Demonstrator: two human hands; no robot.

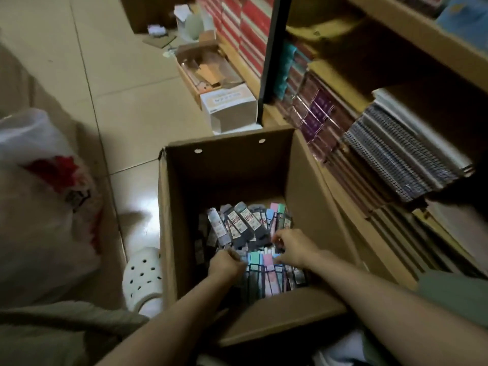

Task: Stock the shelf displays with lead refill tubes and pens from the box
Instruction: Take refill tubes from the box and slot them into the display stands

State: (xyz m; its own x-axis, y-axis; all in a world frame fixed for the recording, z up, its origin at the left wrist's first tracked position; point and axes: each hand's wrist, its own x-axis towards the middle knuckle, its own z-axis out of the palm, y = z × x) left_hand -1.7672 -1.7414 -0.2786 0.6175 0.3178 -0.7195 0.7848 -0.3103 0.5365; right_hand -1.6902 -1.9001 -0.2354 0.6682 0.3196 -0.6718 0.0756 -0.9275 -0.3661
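Both your hands are down in the box (184, 196) at lower centre of the frame, working in the packs (237, 228) heaped on its bottom. Your left hand (224, 265) has its fingers curled round a few packs at the heap's left edge. Your right hand (293, 248) pinches the tops of the pastel-capped packs (260, 260); exactly how many each grip holds, I cannot tell.

What could go wrong: the packs lie loose and overlapping, so lifting a bundle by its ends may let the middle ones slide out and drop back, or fan apart on the way up. The box walls are tall, and a wide handful could catch on the rim. The shelf (396, 27) at right is packed with notebooks (396, 159), so a hurried reach might knock those.

Count: one box, two hands, and roughly twenty-odd packs visible; blur and overlap prevent an exact figure
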